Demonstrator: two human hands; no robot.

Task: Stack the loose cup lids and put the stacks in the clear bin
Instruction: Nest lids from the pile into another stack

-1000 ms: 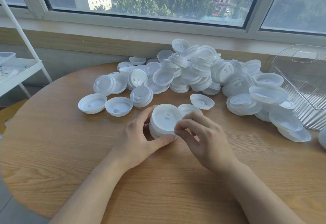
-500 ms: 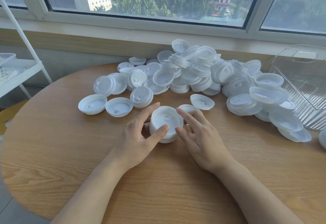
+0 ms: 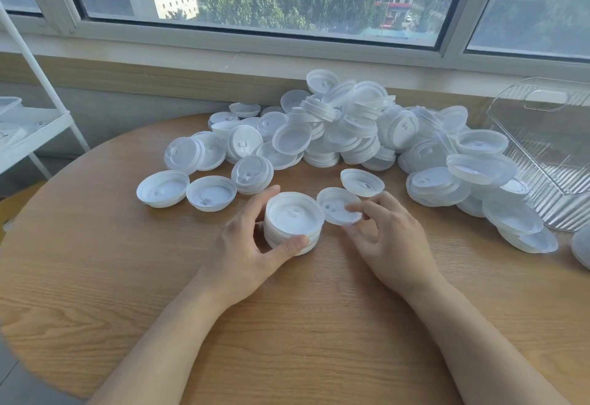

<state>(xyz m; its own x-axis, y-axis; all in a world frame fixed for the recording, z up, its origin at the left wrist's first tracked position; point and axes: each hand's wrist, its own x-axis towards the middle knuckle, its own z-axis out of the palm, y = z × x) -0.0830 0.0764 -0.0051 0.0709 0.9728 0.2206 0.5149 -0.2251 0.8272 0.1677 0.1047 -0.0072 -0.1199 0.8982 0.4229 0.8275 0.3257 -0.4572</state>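
Observation:
A short stack of white cup lids (image 3: 293, 222) stands on the round wooden table (image 3: 127, 277). My left hand (image 3: 245, 245) grips it, thumb on the near side and fingers on the far left side. Just to the right lies a single loose lid (image 3: 335, 208). My right hand (image 3: 386, 235) pinches that lid at its right rim, fingers on top and thumb below. A big heap of loose lids (image 3: 351, 130) covers the back of the table. The clear bin (image 3: 549, 155) stands at the far right, tipped toward me.
Two upturned lids (image 3: 162, 189) lie to the left of the stack. A white rack (image 3: 35, 123) stands off the table's left side. The window sill runs behind the heap. Bare wood lies in front of my hands.
My right hand has left the stack and moved right onto the single lid beside it. My left hand has stayed around the stack.

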